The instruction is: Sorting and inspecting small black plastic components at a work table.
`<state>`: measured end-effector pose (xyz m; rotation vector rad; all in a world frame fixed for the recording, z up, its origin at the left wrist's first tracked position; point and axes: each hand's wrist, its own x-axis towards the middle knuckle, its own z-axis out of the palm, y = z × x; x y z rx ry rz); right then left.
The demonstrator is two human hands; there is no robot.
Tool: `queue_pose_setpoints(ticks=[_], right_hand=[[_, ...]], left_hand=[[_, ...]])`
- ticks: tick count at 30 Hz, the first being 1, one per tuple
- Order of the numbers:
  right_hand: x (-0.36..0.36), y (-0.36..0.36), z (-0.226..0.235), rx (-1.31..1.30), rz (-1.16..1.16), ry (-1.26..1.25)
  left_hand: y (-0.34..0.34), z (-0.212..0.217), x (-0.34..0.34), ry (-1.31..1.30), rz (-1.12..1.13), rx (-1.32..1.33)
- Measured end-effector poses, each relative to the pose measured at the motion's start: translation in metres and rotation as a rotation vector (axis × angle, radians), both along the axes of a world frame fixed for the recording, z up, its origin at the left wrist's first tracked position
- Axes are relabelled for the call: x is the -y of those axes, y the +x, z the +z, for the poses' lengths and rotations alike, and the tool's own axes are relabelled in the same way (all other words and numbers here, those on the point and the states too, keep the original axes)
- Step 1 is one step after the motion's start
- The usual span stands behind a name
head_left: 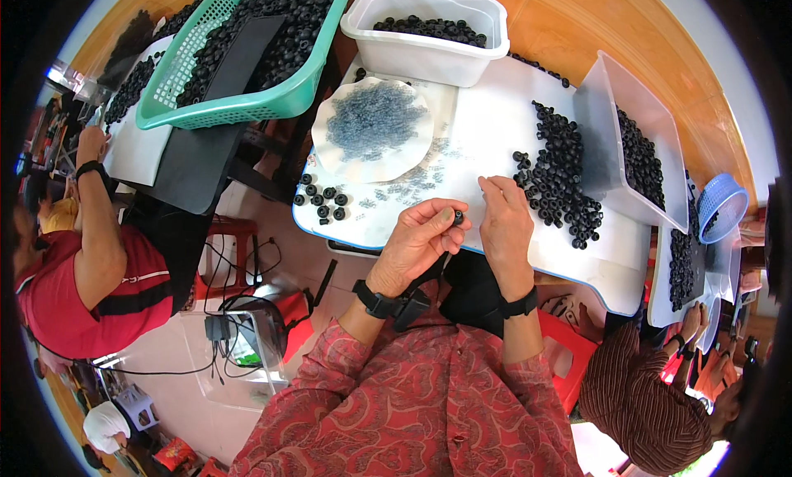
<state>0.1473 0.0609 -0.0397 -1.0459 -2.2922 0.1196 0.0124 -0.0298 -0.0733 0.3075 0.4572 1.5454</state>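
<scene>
1. Head view: the left hand (417, 242) pinches a small black ring (458, 218) at its fingertips, over the white tray (487, 130).
2. The right hand (505, 221) rests with fingers curled (whether it grips anything cannot be told) beside the loose ring pile (557, 176), close for picking.

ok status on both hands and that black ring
Left hand pinching small black ring. Right hand empty beside it, near loose ring pile. Nothing in the way.

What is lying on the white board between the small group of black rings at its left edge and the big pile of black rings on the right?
In the head view, loose small clear rings lie scattered on the white board between the small group and the big pile. The left hand and right hand are there too.
</scene>
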Motion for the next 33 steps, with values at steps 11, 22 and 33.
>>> queue_pose_setpoints(ticks=[11, 22, 33], right_hand=[[-0.002, 0.008, -0.001, -0.061, -0.009, -0.151], [0.021, 0.041, 0.011, -1.038, 0.108, -1.183], [0.03, 0.054, 0.004, -1.236, 0.116, -1.242]], left_hand=[[0.002, 0.008, 0.001, -0.007, -0.019, -0.09], [0.01, 0.016, -0.001, -0.034, 0.027, -0.239], [0.02, 0.025, -0.002, -0.039, 0.006, -0.251]])
